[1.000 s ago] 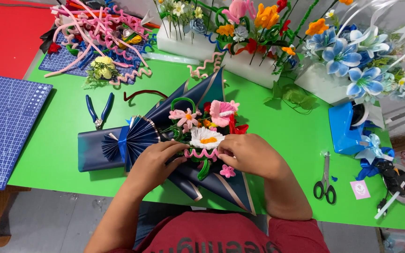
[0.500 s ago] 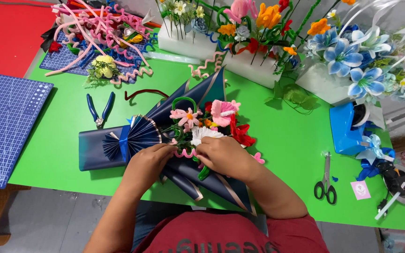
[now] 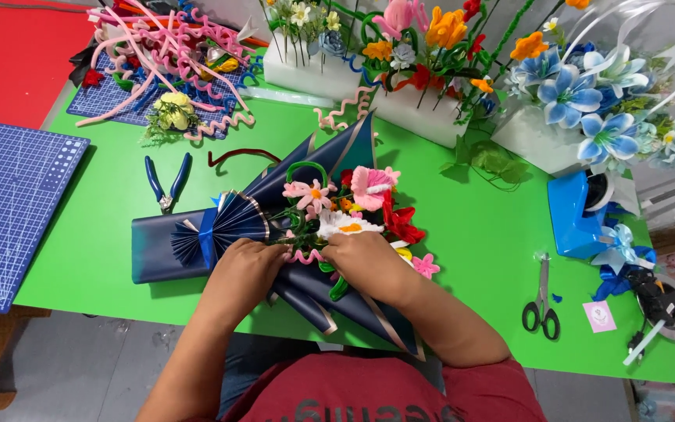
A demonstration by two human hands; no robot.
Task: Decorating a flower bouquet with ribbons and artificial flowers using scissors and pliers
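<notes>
Both hands press down on the bunch of craft flowers (image 3: 345,207). The left hand (image 3: 248,270) has slid in closer, fingers curled on the stems. The right hand (image 3: 365,262) covers the white flower. The dark blue wrapping paper (image 3: 314,156) lies under them, so the bunch looks tighter now. Blue pliers (image 3: 167,181) lie off to the left.

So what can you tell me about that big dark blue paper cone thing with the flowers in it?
The dark blue wrapping is glossy paper with pale edges, folded into a pointed cone that lies flat on the green table. Pipe-cleaner flowers in pink, white and red spill from it. A pleated blue fan sits at its narrow end. The left hand and right hand both press on its middle.
</notes>
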